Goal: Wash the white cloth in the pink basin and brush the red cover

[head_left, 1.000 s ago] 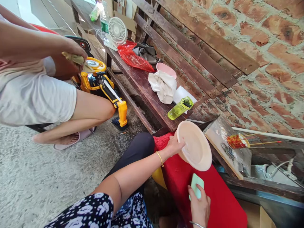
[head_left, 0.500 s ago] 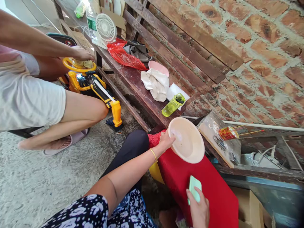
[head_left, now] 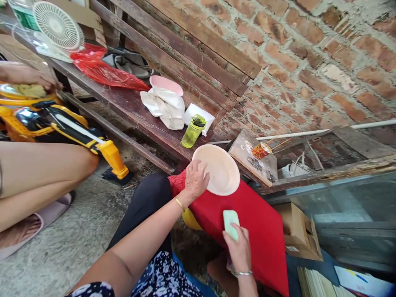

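My left hand [head_left: 196, 180] is over the left side of a cream plastic basin [head_left: 221, 175], with fingers and thumb loosely apart above its inside. Whether the fingertips touch the basin is unclear. The basin rests at the far end of a surface covered by a red cloth [head_left: 262, 239]. Nearer to me, my right hand [head_left: 239, 244] grips a mint-green phone [head_left: 230, 222], its fingers and thumb along the edges, above the cloth. Just behind the basin, a green water bottle [head_left: 194, 131] stands on the wooden bench [head_left: 123, 107].
A white cloth [head_left: 163, 107], pink bowl [head_left: 167, 84], red plastic bag [head_left: 105, 70] and fan [head_left: 58, 25] lie along the bench. At left, another person's hand [head_left: 27, 76] is near a yellow ride-on toy [head_left: 113, 154]. A cardboard box [head_left: 300, 231] stands at right.
My left hand has gone from gripping the basin's rim to lying loosely over its left side. The view has shifted right. The phone stays in my right hand.
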The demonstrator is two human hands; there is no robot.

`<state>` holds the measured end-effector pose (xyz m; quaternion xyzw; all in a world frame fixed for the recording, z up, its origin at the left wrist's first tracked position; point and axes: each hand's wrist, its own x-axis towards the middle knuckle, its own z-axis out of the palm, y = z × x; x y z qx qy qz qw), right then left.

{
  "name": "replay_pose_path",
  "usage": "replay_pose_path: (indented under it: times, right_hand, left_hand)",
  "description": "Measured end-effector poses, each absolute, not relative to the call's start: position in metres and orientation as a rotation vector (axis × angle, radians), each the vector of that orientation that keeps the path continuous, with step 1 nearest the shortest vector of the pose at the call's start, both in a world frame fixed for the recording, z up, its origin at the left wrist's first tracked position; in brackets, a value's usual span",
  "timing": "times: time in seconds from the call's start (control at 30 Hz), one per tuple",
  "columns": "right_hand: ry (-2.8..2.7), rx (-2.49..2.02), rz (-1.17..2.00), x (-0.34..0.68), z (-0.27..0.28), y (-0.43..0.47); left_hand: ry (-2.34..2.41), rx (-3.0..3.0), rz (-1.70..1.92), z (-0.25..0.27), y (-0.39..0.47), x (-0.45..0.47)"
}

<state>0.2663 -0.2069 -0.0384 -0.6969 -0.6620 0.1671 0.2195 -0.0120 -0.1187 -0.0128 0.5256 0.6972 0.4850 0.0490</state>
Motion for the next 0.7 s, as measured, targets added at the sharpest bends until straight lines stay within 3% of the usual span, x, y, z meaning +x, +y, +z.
replay_pose_path:
  times: [0.23, 0.37, 0.57, 0.7]
  right_hand:
    - [-1.034, -2.531, 0.244, 0.457, -0.024, -0.234]
    - [-1.214, -2.338, 0.213, 0.400, -0.028, -0.239]
    - [-1.900, -1.728, 0.576, 0.237, -0.047, -0.236]
    - [-1.894, -1.790, 0.560, 0.260, -0.051, -0.239]
  left_hand:
    - [1.930, 1.997, 1.262, -0.018, -0.126, 0.011]
    - [1.957, 2.073, 1.191, -0.021, -0.124, 0.006]
    - [1.983, 2.162, 1.136, -0.024, -0.124, 0.003]
    - [1.985, 2.191, 1.146, -0.024, -0.123, 0.003]
